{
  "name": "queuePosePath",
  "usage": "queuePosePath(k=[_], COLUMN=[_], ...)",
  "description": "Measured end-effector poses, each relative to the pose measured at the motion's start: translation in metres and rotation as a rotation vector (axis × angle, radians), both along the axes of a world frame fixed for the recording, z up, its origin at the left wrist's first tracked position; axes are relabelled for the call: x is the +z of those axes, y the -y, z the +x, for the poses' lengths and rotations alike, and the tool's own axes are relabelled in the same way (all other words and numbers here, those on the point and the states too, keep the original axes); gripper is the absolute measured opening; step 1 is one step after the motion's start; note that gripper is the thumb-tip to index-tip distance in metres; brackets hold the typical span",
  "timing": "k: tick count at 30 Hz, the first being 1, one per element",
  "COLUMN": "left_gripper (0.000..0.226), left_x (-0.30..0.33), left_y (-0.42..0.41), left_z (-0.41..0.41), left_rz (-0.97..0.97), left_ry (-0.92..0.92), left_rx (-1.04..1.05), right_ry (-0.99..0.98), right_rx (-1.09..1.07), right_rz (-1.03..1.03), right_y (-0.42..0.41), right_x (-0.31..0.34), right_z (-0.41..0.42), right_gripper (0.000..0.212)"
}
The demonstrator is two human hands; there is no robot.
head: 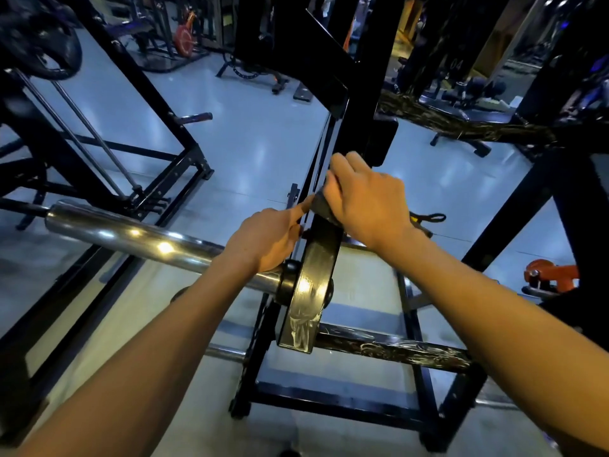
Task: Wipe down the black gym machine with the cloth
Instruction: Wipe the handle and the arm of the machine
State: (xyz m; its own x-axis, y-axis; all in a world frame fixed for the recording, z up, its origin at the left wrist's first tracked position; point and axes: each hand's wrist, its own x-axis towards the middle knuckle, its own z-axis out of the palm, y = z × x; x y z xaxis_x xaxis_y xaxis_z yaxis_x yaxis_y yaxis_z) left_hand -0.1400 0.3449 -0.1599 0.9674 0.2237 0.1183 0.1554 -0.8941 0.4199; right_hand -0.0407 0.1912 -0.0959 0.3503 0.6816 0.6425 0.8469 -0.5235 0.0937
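The black gym machine (359, 94) rises through the middle of the view, with a black lever arm (313, 285) that carries wet streaks near its lower end. A chrome sleeve (131, 235) juts left from that arm. My right hand (365, 199) presses a dark grey cloth (324, 209) onto the top edge of the arm. My left hand (267, 239) rests at the arm's left side, above the chrome sleeve, its forefinger stretched up toward the cloth.
Black frame bars (392, 351) of the machine's base lie below my arms on the pale shiny floor. Another black rack (108, 133) stands at left. An orange weight plate (553, 275) sits at right. Benches and more machines fill the back.
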Motion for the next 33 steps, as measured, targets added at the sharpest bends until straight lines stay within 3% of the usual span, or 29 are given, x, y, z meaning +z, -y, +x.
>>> queuePosePath(k=[4, 8, 11, 15, 18, 23, 26, 29, 33], left_gripper=[0.054, 0.063, 0.059, 0.057, 0.06, 0.066, 0.065, 0.063, 0.064], left_x=[0.004, 0.007, 0.008, 0.001, 0.001, 0.003, 0.0, 0.002, 0.005], left_y=[0.001, 0.005, 0.006, 0.001, 0.0, 0.0, 0.001, 0.002, 0.005], left_z=[0.0, -0.001, -0.003, 0.001, 0.001, -0.002, -0.002, -0.002, -0.003], left_rz=[0.019, 0.043, 0.053, 0.029, 0.011, 0.015, 0.015, 0.05, 0.068], left_ry=[-0.009, -0.01, -0.014, 0.003, 0.007, 0.022, 0.029, 0.047, 0.063], left_rx=[0.004, 0.002, 0.011, -0.001, 0.003, -0.002, -0.008, -0.013, 0.0], right_ry=[-0.017, -0.074, -0.031, -0.044, -0.061, -0.097, -0.043, -0.034, -0.051], right_rx=[-0.044, 0.081, 0.136, 0.026, -0.026, 0.129, 0.182, 0.105, 0.03], right_rz=[0.046, -0.03, -0.088, 0.03, 0.072, -0.018, -0.07, -0.005, 0.058], right_y=[0.003, 0.02, 0.019, 0.005, 0.007, 0.027, 0.025, 0.013, 0.01], right_x=[-0.01, -0.041, -0.034, -0.009, -0.018, -0.051, -0.043, -0.021, -0.02], right_z=[-0.012, -0.048, -0.04, -0.014, -0.022, -0.057, -0.045, -0.023, -0.027], right_gripper=[0.028, 0.02, 0.025, 0.033, 0.028, 0.011, 0.015, 0.027, 0.026])
